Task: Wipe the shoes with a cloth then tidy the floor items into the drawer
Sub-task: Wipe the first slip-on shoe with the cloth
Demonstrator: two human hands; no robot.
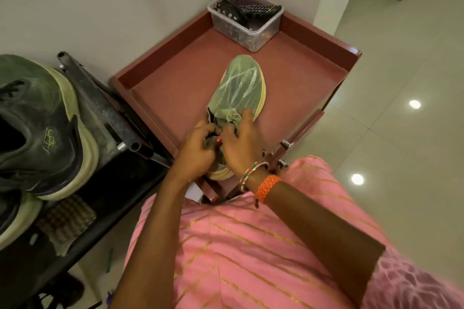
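1. A pale green mesh sneaker point(241, 88) is lying on the reddish-brown tray top of a cabinet point(288, 78), its toe pointing to the far side and its heel hanging near the near edge
2. The left hand point(197, 152) is curling its fingers round the heel opening of the sneaker, gripping the collar on the left side
3. The right hand point(239, 144) is clasping the sneaker's tongue and lace area, its fingers bending over the bunched green fabric; whether a cloth is tucked between the two hands is hard to tell, since the fingers are covering that spot
4. The right wrist is wearing beaded bangles point(252, 173) and an orange braided band point(267, 187)
5. A clear plastic box point(247, 24) is sitting at the far corner of the tray, well apart from the sneaker, holding a black remote control point(259, 9) and other dark bits
6. On the left, a dark green sneaker point(37, 128) is resting on a black metal rack point(105, 113), with a checked cloth point(66, 221) lying on the rack just near of it
7. The person's pink gold-striped garment point(251, 253) is filling the near part of the view
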